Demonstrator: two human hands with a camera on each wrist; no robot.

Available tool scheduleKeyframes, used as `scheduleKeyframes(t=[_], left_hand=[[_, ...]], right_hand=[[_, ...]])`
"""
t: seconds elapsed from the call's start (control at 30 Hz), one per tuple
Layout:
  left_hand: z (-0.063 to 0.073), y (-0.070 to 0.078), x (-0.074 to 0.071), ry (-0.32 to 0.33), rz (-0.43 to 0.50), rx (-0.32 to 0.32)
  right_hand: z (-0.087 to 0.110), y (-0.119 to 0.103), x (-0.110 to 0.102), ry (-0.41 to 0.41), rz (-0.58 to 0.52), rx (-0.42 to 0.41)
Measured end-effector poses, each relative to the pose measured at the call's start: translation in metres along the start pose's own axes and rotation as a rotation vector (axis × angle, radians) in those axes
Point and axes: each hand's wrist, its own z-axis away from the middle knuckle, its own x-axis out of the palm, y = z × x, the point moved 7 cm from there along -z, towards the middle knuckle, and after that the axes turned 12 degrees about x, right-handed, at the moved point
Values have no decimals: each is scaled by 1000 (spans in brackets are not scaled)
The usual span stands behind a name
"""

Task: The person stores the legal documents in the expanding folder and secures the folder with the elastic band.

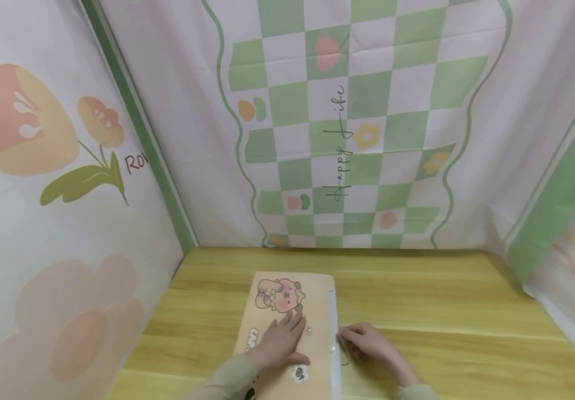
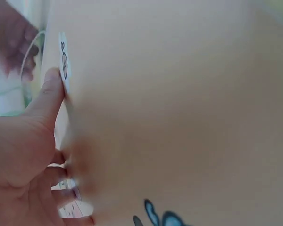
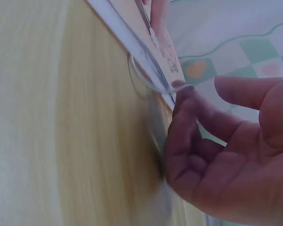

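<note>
A peach folder (image 1: 317, 303) with a cartoon animal print lies on the table, its white edge (image 1: 334, 355) facing right. My left hand (image 1: 278, 341) rests flat on its cover, fingers extended and thumb spread. In the left wrist view the cover (image 2: 170, 108) fills most of the picture beside that hand (image 2: 23, 155). At the white edge, my right hand (image 1: 371, 341) holds a thin cord (image 1: 345, 361) that forms a loop. The right wrist view shows the cord (image 3: 140, 73) running from the edge to the curled fingers (image 3: 181, 122), the thumb standing apart.
The wood-grain table (image 1: 442, 294) stretches to both sides of the folder. A printed cloth (image 1: 287, 105) with green checks hangs behind it. Flowered cloth (image 1: 52, 233) stands along the left, and another curtain (image 1: 567, 194) hangs on the right.
</note>
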Motion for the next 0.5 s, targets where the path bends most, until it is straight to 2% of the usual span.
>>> scheduleKeyframes(t=[0.23, 0.33, 0.43, 0.5], left_hand=[[-18, 20, 7, 11, 0, -5], [-23, 25, 9, 26, 0, -17], [-23, 27, 7, 30, 13, -10], [-22, 24, 4, 31, 24, 16]], right_hand=[[0, -8, -5, 148, 54, -55], [-2, -11, -2, 187, 62, -68], [-2, -14, 1, 248, 147, -108], [-2, -15, 2, 294, 220, -138]])
